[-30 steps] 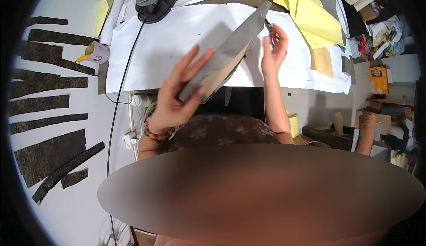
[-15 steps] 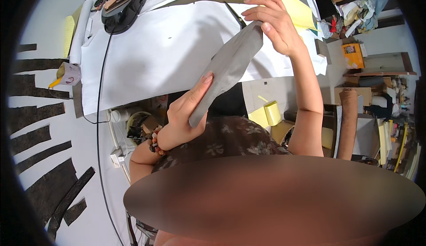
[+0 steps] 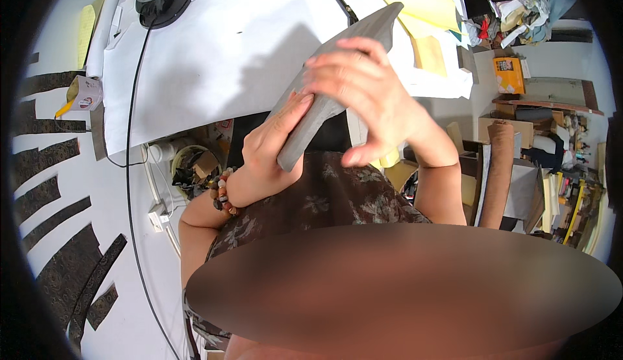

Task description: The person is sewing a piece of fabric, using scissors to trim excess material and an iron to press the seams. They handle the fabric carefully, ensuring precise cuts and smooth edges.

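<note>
My left hand grips a folded grey piece of fabric or paper near its lower end, holding it at a slant above my lap; I wear a bead bracelet on that wrist. My right hand lies across the piece's middle with fingertips touching it and thumb held apart, open. Beyond them, black scissors lie on a white paper sheet spread over the work table, near yellow paper.
A black iron with a cord stands at the back left. Several dark patterned strips lie on the left. A container with a yellow-handled tool is by the table's left edge. An orange box and piled scraps are at the right.
My right hand has come down from the grey piece's far end to its middle. My left hand still grips the lower end. The scissors show more fully.
</note>
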A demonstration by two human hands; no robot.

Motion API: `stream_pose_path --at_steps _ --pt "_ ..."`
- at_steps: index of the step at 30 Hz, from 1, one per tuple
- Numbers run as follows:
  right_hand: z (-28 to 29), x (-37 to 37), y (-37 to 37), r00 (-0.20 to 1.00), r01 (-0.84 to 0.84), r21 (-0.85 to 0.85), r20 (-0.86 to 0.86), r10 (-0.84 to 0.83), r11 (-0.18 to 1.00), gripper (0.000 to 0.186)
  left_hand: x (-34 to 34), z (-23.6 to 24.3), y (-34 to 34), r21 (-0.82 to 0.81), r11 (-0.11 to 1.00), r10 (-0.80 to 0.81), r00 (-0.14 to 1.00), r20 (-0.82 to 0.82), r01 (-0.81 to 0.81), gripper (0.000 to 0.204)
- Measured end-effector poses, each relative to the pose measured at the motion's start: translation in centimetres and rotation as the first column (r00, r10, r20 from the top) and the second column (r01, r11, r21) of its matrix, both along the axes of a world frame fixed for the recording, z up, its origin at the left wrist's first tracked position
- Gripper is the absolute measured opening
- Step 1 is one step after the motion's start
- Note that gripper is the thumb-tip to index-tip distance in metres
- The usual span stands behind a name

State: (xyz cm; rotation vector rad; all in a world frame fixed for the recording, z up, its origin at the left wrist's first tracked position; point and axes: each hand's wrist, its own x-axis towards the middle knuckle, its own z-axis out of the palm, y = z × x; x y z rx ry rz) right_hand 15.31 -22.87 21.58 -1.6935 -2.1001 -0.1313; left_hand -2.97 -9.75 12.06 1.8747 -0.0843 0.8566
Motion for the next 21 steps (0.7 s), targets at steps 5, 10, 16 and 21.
stream_pose_path --at_steps 5,10,16,21 --pt "-0.5 -1.2 -0.1 0.996 0.006 0.014 0.092 -0.007 1.000 0.093 -0.1 0.1 0.0 0.027 0.999 0.027 0.999 -0.018 -0.027 0.048" --pt "0.3 5.3 -1.0 0.944 0.150 0.055 0.288 -0.160 0.987 0.075 0.5 1.2 0.0 0.027 1.000 0.014 1.000 -0.020 -0.013 0.058" --pt "1.1 10.3 -1.9 0.882 0.318 0.114 0.328 -0.338 0.941 0.059 0.8 0.8 -0.3 0.030 0.999 0.037 0.999 0.026 -0.038 0.054" --pt "-3.3 9.7 -2.5 0.761 0.643 0.398 -0.233 -0.605 0.655 0.058 0.8 1.1 0.0 0.043 0.996 0.075 0.997 -0.014 -0.075 0.056"
